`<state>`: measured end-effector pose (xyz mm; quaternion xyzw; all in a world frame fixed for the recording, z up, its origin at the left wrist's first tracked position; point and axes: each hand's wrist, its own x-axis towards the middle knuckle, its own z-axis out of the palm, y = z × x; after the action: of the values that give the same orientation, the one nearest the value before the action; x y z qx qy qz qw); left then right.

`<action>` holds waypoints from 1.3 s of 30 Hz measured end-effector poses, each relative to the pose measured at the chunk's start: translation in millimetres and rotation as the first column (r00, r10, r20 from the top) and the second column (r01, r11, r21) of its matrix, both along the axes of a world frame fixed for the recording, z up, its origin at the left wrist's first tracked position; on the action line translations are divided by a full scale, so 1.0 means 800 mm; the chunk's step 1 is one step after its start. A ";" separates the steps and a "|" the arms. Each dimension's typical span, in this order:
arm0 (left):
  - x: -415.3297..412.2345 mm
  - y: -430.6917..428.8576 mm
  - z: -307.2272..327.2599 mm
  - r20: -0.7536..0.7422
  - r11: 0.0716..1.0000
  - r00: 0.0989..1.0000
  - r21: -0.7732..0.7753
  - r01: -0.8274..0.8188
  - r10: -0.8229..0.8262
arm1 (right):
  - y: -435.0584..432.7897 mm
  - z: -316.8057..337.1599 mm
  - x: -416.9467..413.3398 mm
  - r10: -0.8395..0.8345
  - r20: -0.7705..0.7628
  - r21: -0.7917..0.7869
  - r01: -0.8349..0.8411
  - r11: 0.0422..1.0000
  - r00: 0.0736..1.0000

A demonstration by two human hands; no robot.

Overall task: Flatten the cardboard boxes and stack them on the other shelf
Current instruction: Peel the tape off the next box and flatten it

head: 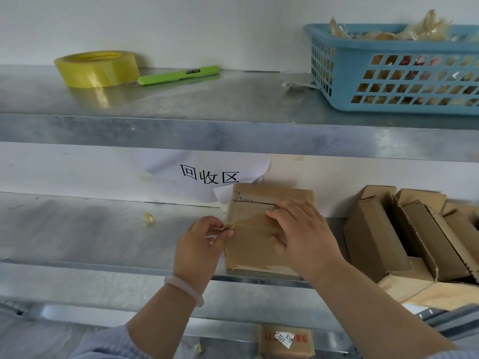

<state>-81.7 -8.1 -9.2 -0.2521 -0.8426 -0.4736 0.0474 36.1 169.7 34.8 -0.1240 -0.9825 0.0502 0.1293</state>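
Nearest me, on the shelf below, one small box [286,342] carries a white sticker with handwritten figures I read as 5391; the red print beside it is too blurred to read. Above it, two hands work on the middle shelf [90,229]. The left hand [199,244], one pale bangle [184,290] on its wrist, has its fingers [219,224] pinched on a strip of tape [228,226] at the left edge of one taped cardboard box [254,244], which lies flat at the shelf's front edge. The right hand [303,237] rests on that box's top, fingers [287,211] straight and spread, holding nothing. Just right of it sits a heap of opened cardboard boxes [375,237] — I cannot count them. Behind, one paper sign [210,174] reads 回收区. On the upper shelf [207,104]: one yellow tape roll [97,68], one green pen-like tool [178,75] with an unreadable label, and one blue basket [388,49] — full of wrapped items.
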 end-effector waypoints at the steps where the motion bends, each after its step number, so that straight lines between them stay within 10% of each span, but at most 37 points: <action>1: 0.000 -0.001 0.000 0.002 1.000 1.000 -0.010 -0.010 0.010 | -0.004 -0.001 -0.003 0.012 -0.013 -0.007 -0.012 1.000 1.000; 20: -0.001 -0.001 0.001 -0.154 0.990 0.988 -0.140 -0.005 -0.017 | -0.013 -0.019 -0.004 0.017 -0.043 0.022 -0.016 1.000 0.999; 28: 0.001 0.001 0.009 0.282 0.993 0.956 0.066 -0.098 0.075 | -0.014 -0.023 -0.001 0.017 -0.043 0.052 -0.014 0.999 0.999; 32: 0.000 0.000 0.015 0.642 0.940 0.765 0.290 -0.179 -0.053 | -0.014 -0.022 -0.001 0.013 -0.029 0.056 -0.012 0.998 0.999; 39: -0.009 0.000 0.035 0.766 0.922 0.626 0.335 -0.196 -0.146 | -0.015 -0.021 0.001 0.015 -0.028 0.065 -0.013 0.998 0.999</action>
<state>-88.8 -8.1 19.0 0.0045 -0.6716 -0.6914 -0.2661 37.0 157.4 18.3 -0.1123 -0.9825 0.0210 0.1472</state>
